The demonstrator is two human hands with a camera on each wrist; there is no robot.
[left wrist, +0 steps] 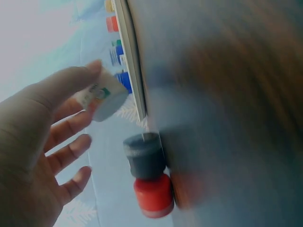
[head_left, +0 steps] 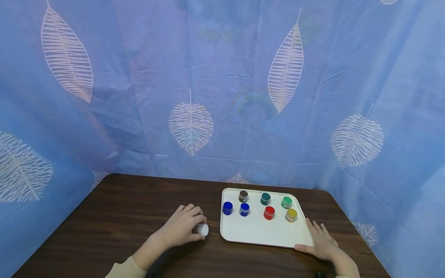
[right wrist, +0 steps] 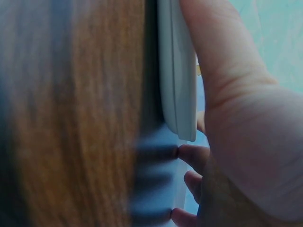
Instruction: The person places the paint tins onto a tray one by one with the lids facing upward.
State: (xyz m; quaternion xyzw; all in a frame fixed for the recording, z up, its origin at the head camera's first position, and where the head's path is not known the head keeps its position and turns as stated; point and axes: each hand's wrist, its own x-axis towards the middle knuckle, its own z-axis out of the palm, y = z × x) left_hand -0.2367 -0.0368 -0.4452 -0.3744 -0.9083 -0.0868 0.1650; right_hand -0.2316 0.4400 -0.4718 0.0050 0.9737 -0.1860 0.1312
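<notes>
L hand (head_left: 182, 226) pinches a small, round white jar w/ a white lid (head_left: 202, 229) b/w thumb & pointer finger. The other fingers are loose, not on it. Jar is tipped over, up off the dark brown wood table (head_left: 156, 204), just L of the flat white tray w/ round corners (head_left: 257, 233), not touching it. L wrist cam shows a bit of green on its label.

R hand (head_left: 323, 243) is at the tray's near R corner, fingers spread, thumb on the near edge. It touches the tray but isn't clamped on it. The 2 hands are well apart.

Tray has 7 little round jars. Back row, L to R: dark brown jar (head_left: 243, 196), dark green jar (head_left: 265, 199), light green jar (head_left: 286, 202). Front row: 2 blue jars (head_left: 244, 209), bright red jar (head_left: 269, 212), yellow jar (head_left: 291, 215).

L wrist cam also shows a black jar (left wrist: 144, 156) & another red jar (left wrist: 154, 196) on the table, side by side; pic's blurry, can't tell if they touch. Blue cloth w/ white leaves (head_left: 226, 77) hangs behind.
</notes>
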